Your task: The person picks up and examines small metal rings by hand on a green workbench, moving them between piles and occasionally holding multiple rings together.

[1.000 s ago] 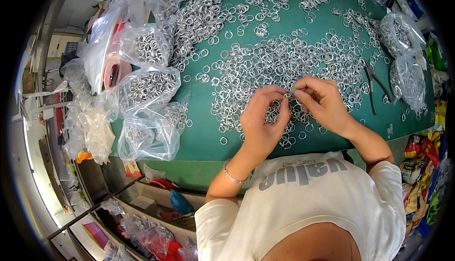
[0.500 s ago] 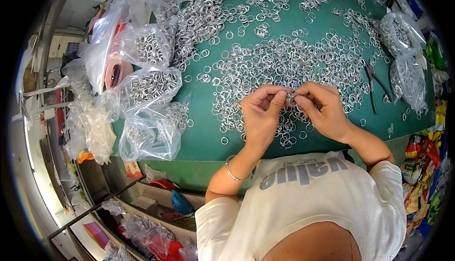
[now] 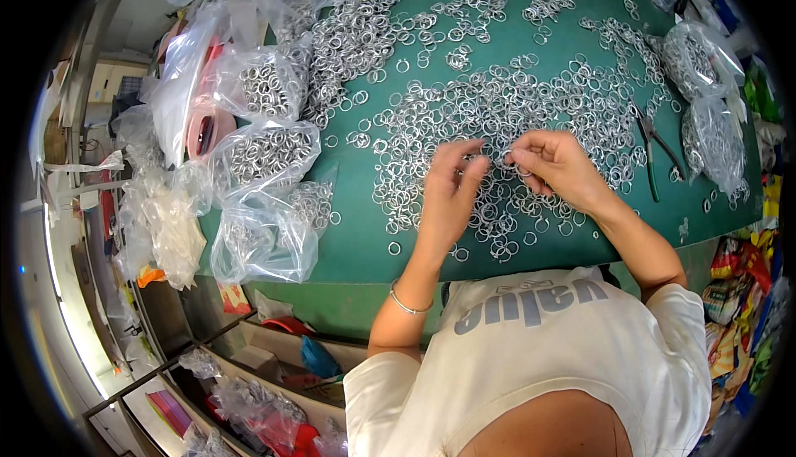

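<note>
My right hand pinches a small silver metal ring between thumb and fingertips, above a wide spread of similar rings on the green table. To its left, my left hand hovers over the same spread with thumb and fingers parted, and nothing shows in it. A gap separates the two hands. Green-handled pliers lie to the right of the spread, their jaws toward the far side.
Clear plastic bags of rings line the table's left side, beside a pink roll. More bagged rings stand at the right edge. Another ring heap lies farther back. Below the table, an open drawer holds bags.
My hands, together at the fingertips before, have come apart. The left has opened and shifted slightly left; the right keeps its pinch, now on a visible ring.
</note>
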{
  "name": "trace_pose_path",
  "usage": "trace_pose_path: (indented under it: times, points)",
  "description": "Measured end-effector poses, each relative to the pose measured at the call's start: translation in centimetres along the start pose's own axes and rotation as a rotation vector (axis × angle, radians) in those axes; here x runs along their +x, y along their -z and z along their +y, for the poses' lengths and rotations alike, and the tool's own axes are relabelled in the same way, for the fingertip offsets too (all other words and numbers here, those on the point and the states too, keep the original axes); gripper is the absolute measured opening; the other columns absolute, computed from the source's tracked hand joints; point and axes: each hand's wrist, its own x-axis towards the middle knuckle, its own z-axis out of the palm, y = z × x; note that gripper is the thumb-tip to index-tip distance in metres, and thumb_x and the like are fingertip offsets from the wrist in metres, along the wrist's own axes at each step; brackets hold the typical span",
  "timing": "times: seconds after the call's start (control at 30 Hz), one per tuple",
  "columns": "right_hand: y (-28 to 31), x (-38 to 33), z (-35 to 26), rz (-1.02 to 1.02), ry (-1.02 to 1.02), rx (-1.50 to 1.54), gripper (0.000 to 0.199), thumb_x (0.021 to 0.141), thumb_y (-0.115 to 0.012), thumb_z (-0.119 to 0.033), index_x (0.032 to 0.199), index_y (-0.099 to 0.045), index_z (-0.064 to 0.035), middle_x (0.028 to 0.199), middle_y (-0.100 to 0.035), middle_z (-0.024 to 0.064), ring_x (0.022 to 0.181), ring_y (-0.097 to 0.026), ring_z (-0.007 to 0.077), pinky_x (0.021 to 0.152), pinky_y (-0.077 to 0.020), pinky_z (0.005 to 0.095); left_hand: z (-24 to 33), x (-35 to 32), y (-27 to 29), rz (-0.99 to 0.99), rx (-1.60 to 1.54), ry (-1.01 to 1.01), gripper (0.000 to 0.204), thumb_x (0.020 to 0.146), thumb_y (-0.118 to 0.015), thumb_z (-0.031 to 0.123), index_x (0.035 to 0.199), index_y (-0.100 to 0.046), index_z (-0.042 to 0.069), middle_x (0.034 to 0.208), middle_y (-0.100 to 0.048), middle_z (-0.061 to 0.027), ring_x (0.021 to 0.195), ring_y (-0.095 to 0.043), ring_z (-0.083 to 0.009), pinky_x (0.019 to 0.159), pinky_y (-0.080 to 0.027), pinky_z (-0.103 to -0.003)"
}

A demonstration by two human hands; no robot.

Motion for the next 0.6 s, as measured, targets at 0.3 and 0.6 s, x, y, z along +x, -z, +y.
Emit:
trace_pose_path:
  times: [0.3,0.6]
  points:
    - [-0.5,-0.3,-0.3,-0.007,0.014,0.123,0.013,0.088,-0.051,-0.003,0.099,-0.055,0.0031,0.077,-0.056,0.0047,0.063,-0.055,0.0085,0.049,-0.0453,0.0203,0.9,-0.7,-1.8,0.049,-0.285,0.140,0.014,0.084,-0.056,-0.003,0.096,-0.062,-0.004,0.081,-0.063,-0.0075,0.066,-0.058,-0.0104,0.059,-0.047,-0.022]
    - [-1.1,-0.7,0.3,0.124,0.245,-0.096,0.013,0.086,-0.053,-0.001,0.098,-0.054,0.0027,0.079,-0.058,0.0059,0.067,-0.056,0.0090,0.055,-0.0473,0.0226,2.3,-1.1,-1.1,-0.034,0.347,-0.303,0.023,0.073,-0.055,-0.009,0.096,-0.058,-0.005,0.081,-0.052,-0.0154,0.069,-0.055,-0.0309,0.057,-0.045,-0.037]
